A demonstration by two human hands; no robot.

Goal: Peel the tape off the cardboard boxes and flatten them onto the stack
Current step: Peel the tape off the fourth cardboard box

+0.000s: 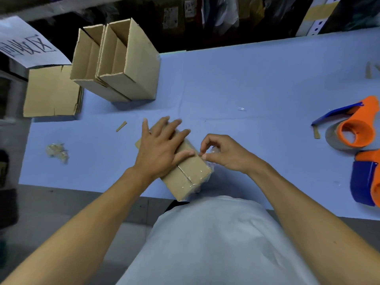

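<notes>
A small taped cardboard box lies at the near edge of the blue table, its flap seam facing up. My left hand presses flat on its far half with fingers spread. My right hand pinches a strip of clear tape at the box's right edge with thumb and forefinger. Clear tape still wraps the near end of the box. A stack of flattened boxes lies at the far left of the table.
Two open upright boxes stand at the back left beside the stack. A crumpled wad of used tape lies on the left. Two orange and blue tape dispensers sit at the right edge. A cardboard scrap lies near the middle.
</notes>
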